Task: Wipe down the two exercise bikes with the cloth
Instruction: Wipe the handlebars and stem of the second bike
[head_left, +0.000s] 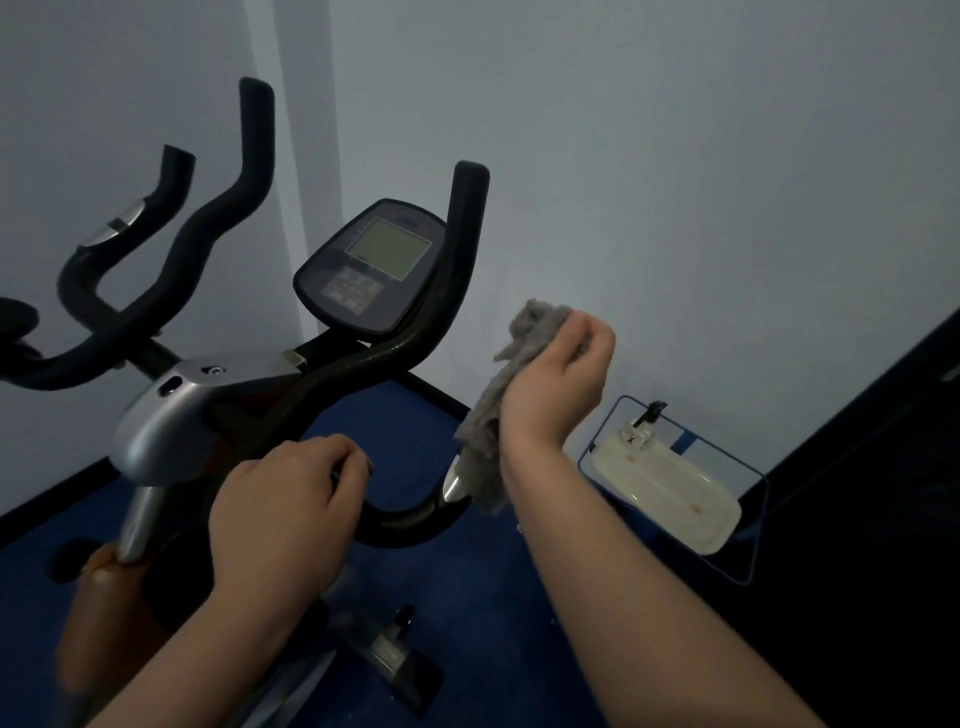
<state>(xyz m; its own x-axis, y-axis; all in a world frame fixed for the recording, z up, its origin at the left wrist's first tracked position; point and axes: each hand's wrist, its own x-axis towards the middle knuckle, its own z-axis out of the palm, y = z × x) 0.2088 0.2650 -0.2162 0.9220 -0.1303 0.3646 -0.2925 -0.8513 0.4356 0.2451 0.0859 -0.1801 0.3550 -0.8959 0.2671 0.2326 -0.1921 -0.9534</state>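
An exercise bike (171, 415) with a silver stem cover stands in front of me; its black handlebar (457, 249) curves up on the right and its console (374, 270) with a grey screen faces me. My left hand (283, 512) is closed around the near loop of the handlebar. My right hand (558, 374) is raised right of the handlebar, gripping a grey cloth (493, 415) that hangs down by my wrist, apart from the bar. A second bike's black handlebars (171, 270) rise at the left.
Pale walls meet in a corner behind the bikes. The floor (467, 597) is blue. A blue wire holder with a white tray (670, 491) sits low by the right wall. A dark panel (883, 493) fills the right edge.
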